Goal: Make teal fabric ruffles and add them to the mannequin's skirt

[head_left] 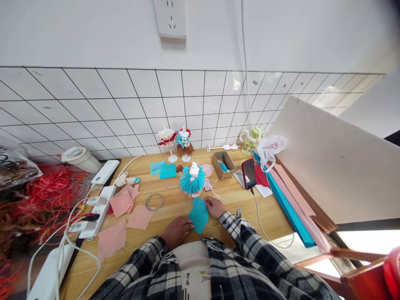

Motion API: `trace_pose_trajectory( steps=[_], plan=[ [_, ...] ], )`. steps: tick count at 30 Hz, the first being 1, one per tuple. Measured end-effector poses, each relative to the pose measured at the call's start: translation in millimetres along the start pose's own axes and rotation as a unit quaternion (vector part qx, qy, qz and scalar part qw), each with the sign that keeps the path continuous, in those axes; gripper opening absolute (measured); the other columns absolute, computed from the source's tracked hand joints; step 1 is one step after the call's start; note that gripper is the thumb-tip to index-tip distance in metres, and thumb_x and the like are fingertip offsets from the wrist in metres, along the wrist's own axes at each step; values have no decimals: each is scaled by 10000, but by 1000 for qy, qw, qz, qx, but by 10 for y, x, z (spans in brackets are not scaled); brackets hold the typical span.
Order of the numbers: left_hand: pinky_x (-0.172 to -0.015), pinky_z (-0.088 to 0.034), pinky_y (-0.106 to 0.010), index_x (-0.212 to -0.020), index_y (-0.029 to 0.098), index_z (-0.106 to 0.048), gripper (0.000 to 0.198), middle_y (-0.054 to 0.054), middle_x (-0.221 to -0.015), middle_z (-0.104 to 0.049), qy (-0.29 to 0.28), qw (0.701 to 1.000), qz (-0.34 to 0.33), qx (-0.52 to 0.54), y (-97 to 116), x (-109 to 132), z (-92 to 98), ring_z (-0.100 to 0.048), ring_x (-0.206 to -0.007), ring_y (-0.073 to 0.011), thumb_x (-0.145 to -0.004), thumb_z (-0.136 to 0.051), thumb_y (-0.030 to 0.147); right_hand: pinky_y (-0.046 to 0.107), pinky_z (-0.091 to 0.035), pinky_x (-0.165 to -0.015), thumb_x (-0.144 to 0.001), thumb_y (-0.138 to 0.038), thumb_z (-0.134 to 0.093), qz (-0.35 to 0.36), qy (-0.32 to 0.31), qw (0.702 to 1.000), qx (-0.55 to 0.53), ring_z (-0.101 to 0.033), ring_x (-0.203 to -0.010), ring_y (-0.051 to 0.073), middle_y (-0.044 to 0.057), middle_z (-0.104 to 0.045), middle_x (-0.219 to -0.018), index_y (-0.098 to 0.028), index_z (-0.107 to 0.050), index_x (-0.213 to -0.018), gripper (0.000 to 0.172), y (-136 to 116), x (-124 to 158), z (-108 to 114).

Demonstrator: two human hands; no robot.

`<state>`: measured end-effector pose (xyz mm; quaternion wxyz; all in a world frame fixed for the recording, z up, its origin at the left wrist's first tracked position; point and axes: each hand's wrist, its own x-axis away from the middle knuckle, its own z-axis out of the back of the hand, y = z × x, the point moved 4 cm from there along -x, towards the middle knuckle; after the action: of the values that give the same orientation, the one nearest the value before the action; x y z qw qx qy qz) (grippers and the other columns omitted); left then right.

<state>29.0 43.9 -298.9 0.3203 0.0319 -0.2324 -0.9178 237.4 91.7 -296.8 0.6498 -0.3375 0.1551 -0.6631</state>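
My left hand rests on the wooden table with its fingers closed on the lower edge of a teal paper piece. My right hand pinches the same teal piece at its upper right edge. Just beyond the hands stands a small doll figure in a teal ruffled skirt. Two more dressed figures on white stands stand by the tiled wall.
Pink paper squares and a metal ring lie to the left, beside white power strips with cables. A small cardboard box, a red phone, a green bottle and coloured paper sheets lie to the right.
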Motion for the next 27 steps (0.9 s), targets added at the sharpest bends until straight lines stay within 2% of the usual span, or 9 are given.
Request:
trace_pose_trajectory(
  steps=[5, 9, 11, 14, 16, 21, 23, 25, 27],
  plan=[
    [-882, -422, -412, -1105, 241, -637, 283, -70, -1033, -671, -28, 1000, -8, 7, 11, 36, 17, -593, -974, -263, -846, -521, 244, 282, -420, -731, -871, -229, -485, -12, 40, 999, 28, -616, -829, 189, 56, -691, -901, -209, -676, -966, 215, 147, -31, 185],
    [-839, -432, -400, -1039, 241, -664, 245, -74, -1006, -658, -28, 999, 12, 11, -10, 58, 4, -591, -944, -270, -850, -516, 286, 334, -395, -899, -893, -194, -433, 34, 59, 996, 50, -567, -993, 205, 112, -620, -1123, -177, -594, -1175, 325, 30, 118, 97],
    [-822, -441, -388, -1056, 241, -651, 257, -79, -1010, -648, -20, 999, 31, 13, -18, 65, -10, -591, -928, -260, -840, -516, 278, 334, -384, -934, -881, -219, -477, 88, 28, 994, 61, -545, -1031, 207, 104, -625, -1090, -176, -605, -1155, 305, -88, 251, -52],
    [-826, -450, -376, -1107, 229, -605, 296, -85, -1054, -634, -7, 998, 58, 21, -10, 83, -33, -588, -954, -251, -825, -517, 244, 289, -425, -880, -790, -311, -641, 179, -62, 979, 74, -560, -993, 194, 45, -656, -989, -226, -683, -961, 195, -230, 453, -310],
    [-835, -453, -370, -1111, 208, -584, 296, -91, -1071, -630, -2, 997, 73, 30, 8, 102, -51, -587, -976, -249, -827, -506, 230, 292, -432, -872, -747, -360, -692, 214, -100, 968, 85, -559, -990, 199, 40, -654, -1000, -235, -686, -953, 241, -257, 536, -417],
    [-859, -440, -387, -1077, 205, -608, 269, -98, -1047, -638, -5, 995, 88, 44, 74, 145, -69, -581, -983, -259, -826, -519, 250, 345, -421, -903, -699, -405, -736, 231, -132, 957, 117, -541, -1029, 227, 69, -621, -1088, -236, -641, -1095, 440, -203, 595, -493],
    [-923, -396, -449, -1146, 215, -589, 380, -118, -1154, -604, 2, 995, 91, 46, 96, 149, -39, -535, -1070, -300, -775, -599, 300, 357, -420, -895, -728, -362, -713, 227, -134, 956, 129, -536, -1038, 238, 83, -616, -1092, -228, -645, -1092, 394, -187, 618, -500],
    [-994, -324, -508, -1203, 235, -567, 521, -124, -1288, -540, 9, 995, 87, 56, 114, 144, -2, -467, -1174, -337, -705, -678, 340, 350, -420, -882, -787, -302, -647, 226, -138, 955, 136, -545, -1022, 234, 82, -639, -1037, -222, -680, -1015, 244, -185, 650, -503],
    [-1035, -279, -520, -1222, 260, -562, 602, -107, -1343, -517, 9, 994, 78, 75, 128, 137, 23, -435, -1225, -343, -652, -726, 363, 333, -417, -874, -834, -258, -574, 224, -139, 955, 135, -560, -995, 219, 72, -664, -987, -223, -705, -950, 179, -189, 681, -490]
  ],
)
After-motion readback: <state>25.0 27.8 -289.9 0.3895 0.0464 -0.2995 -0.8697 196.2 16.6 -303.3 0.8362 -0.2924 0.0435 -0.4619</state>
